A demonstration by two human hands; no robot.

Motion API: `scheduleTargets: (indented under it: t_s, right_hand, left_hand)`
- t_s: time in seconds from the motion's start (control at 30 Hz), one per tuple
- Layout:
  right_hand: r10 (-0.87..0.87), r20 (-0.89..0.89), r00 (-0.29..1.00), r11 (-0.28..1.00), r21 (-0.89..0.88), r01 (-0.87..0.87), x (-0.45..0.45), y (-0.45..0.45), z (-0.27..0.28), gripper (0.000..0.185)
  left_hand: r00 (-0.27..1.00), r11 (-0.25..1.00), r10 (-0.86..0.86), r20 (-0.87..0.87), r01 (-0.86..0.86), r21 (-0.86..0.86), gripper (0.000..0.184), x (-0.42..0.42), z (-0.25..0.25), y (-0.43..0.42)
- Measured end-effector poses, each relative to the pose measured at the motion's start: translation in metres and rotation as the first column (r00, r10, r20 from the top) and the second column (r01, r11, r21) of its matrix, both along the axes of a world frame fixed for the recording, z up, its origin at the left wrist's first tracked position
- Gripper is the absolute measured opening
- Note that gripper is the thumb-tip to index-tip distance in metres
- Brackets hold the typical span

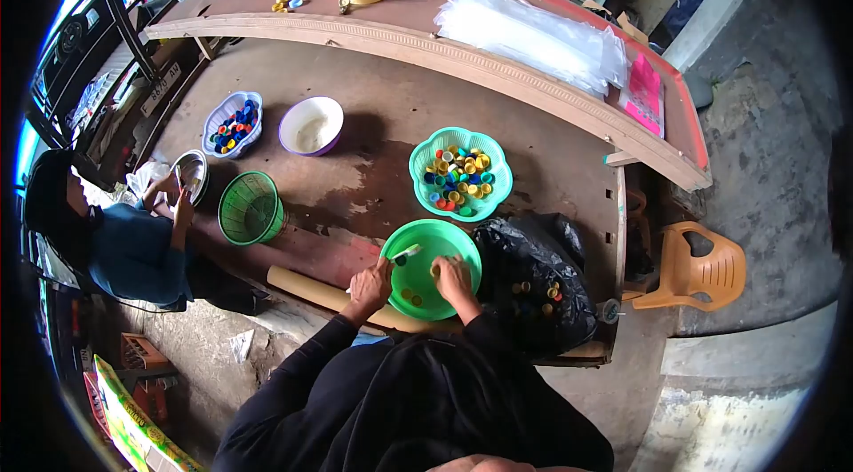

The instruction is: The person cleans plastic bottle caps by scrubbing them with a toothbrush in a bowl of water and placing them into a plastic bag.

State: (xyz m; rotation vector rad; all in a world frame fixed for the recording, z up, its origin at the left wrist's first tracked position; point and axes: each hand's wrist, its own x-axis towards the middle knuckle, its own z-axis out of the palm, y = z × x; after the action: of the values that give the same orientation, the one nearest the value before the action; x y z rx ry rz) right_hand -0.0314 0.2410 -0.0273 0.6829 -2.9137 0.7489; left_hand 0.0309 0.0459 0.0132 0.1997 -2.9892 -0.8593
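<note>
A green plastic basin [475, 250] stands in front of me at the table's near edge. Over its left rim my left hand [369, 287] is closed around a small tool [408, 252] with a pale, whitish-green end; its exact kind is unclear. At the right side of the basin my right hand [455, 281] is closed, fingers pinched on what looks like a small yellowish bottle cap [435, 270]. A few gold caps [411, 296] lie on the basin's bottom. Behind it sits a scalloped mint-green bowl [418, 165] of mixed coloured bottle caps.
A black plastic bag [533, 250] with several caps lies right of the basin. Further left are a green basket [249, 205], a white-purple bowl [311, 125] and a pale blue bowl [211, 121] of caps. A co-worker [133, 245] sits left. A raised shelf [400, 36] crosses the back.
</note>
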Motion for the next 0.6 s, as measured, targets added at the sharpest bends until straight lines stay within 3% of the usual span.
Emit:
scheduleTargets:
  t_s: [0.03,0.1,0.13,0.17,0.23,0.27,0.3,0.4,0.5,0.6]
  right_hand:
    - [0.001,-0.003,1.000,1.000,-0.002,-0.001,-0.003,0.000,-0.003,0.023]
    - [0.034,0.098,0.995,0.985,-0.169,-0.017,-0.003,0.000,-0.008,0.023]
    - [-0.018,0.296,0.955,0.949,-0.297,0.109,-0.002,-0.003,-0.008,0.024]
    - [-0.020,0.297,0.955,0.949,-0.295,0.111,-0.002,-0.002,-0.008,0.024]
    - [0.217,0.619,0.755,0.695,-0.641,0.326,-0.004,0.002,0.000,0.027]
    - [0.286,0.704,0.650,0.596,-0.662,0.455,-0.002,0.005,0.004,0.028]
    - [0.282,0.701,0.655,0.594,-0.663,0.455,0.001,0.007,0.008,0.028]
    - [0.454,0.639,0.621,0.359,-0.769,0.529,0.009,0.012,0.015,0.028]
    - [0.413,0.656,0.631,0.375,-0.754,0.539,0.014,0.015,0.015,0.028]
    - [0.411,0.658,0.631,0.360,-0.753,0.551,0.015,0.016,0.021,0.029]
  left_hand:
    - [1.000,1.000,0.001,-0.003,-0.001,-0.002,0.022,-0.002,0.001,0.000]
    - [0.999,1.000,0.006,0.041,-0.006,-0.004,0.021,0.001,0.003,0.000]
    - [0.999,1.000,0.006,0.044,-0.006,-0.003,0.021,0.003,0.002,0.001]
    - [1.000,1.000,-0.008,0.010,0.008,0.006,0.020,0.004,0.000,0.003]
    - [0.999,0.999,-0.030,-0.031,0.030,0.017,0.019,0.008,-0.004,0.009]
    - [0.995,0.997,-0.079,-0.064,0.080,0.013,0.019,0.012,-0.008,0.013]
    - [0.987,0.992,-0.127,-0.095,0.129,0.006,0.018,0.016,-0.009,0.016]
    - [0.997,0.997,-0.077,-0.019,0.077,0.009,0.020,0.013,-0.008,0.012]
    - [0.999,0.998,-0.043,0.031,0.041,0.037,0.021,0.012,0.000,0.013]
    - [0.987,0.988,-0.155,-0.045,0.155,-0.004,0.020,0.018,-0.005,0.017]
